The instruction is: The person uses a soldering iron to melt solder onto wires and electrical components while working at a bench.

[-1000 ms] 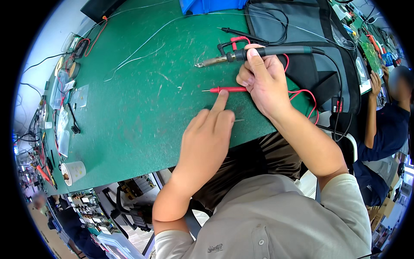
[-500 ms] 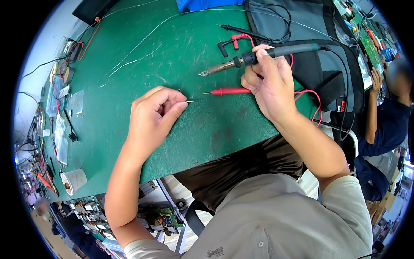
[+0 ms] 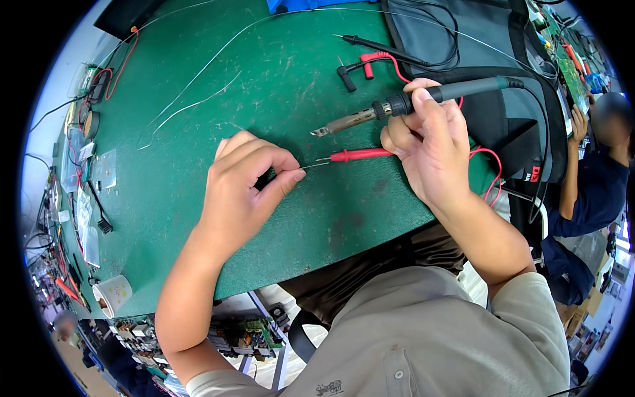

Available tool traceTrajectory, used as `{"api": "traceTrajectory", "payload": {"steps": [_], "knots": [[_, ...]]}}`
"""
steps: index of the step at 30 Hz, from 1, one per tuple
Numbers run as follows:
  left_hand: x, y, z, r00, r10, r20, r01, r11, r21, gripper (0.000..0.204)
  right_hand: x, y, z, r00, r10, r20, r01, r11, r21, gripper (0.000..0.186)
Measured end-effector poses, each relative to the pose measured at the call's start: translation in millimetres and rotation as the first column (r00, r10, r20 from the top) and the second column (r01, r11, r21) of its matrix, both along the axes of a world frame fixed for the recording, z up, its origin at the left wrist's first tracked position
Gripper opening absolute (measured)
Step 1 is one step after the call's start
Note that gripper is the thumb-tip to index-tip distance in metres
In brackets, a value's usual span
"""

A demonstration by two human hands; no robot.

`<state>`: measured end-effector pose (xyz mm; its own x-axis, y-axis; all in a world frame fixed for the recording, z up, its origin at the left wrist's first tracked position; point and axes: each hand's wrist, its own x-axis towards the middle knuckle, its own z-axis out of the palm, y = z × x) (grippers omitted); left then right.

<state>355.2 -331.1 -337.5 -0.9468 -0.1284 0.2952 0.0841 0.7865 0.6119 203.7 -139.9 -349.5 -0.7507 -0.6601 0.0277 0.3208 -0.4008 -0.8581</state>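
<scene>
My left hand pinches a thin, straight piece of silver wire between thumb and forefinger. Its free end points right, beside the metal tip of a red test probe; whether they touch I cannot tell. My right hand grips a soldering iron by its dark handle, the bare metal bit slanting down to the left over the table. The red probe's rear part runs in at that hand's curled lower fingers, which hide how it is held.
A black test probe and black and red plugs lie beyond my right hand, next to a grey tool bag. Loose silver wire curves across the green table. A paper cup stands left; a co-worker sits right.
My left hand has shifted right and slightly down, bringing the wire's end alongside the red probe's tip. My right hand, with the soldering iron, has moved a little right and down.
</scene>
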Motion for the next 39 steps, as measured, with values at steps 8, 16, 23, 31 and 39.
{"api": "traceTrajectory", "payload": {"steps": [8,16,23,31,39], "knots": [[-2.9,0.2,0.0,1.0,-0.009,0.011,0.009,0.999,-0.036,0.012,-4.6,-1.8,-2.4,1.0,0.017,-0.022,-0.017,1.0,-0.002,0.015],[-2.9,-0.5,1.1,0.999,0.014,0.03,-0.014,1.0,-0.008,0.011,0.8,-4.0,1.0,0.998,-0.063,0.013,0.062,0.997,0.037,0.014],[-3.4,-1.5,0.3,0.999,0.019,0.042,-0.019,1.0,0.0,0.011,2.2,-2.5,2.6,0.992,-0.091,0.09,0.09,0.996,0.008,0.005],[-5.2,-1.2,-1.3,0.999,0.026,0.042,-0.026,1.0,0.001,0.011,1.1,-1.3,2.3,0.993,-0.078,0.086,0.077,0.997,0.017,0.005],[-4.9,-0.5,1.5,0.997,0.034,0.075,-0.032,0.999,-0.03,0.012,1.2,0.3,2.9,0.995,-0.061,0.085,0.06,0.998,0.017,0.006]]}}
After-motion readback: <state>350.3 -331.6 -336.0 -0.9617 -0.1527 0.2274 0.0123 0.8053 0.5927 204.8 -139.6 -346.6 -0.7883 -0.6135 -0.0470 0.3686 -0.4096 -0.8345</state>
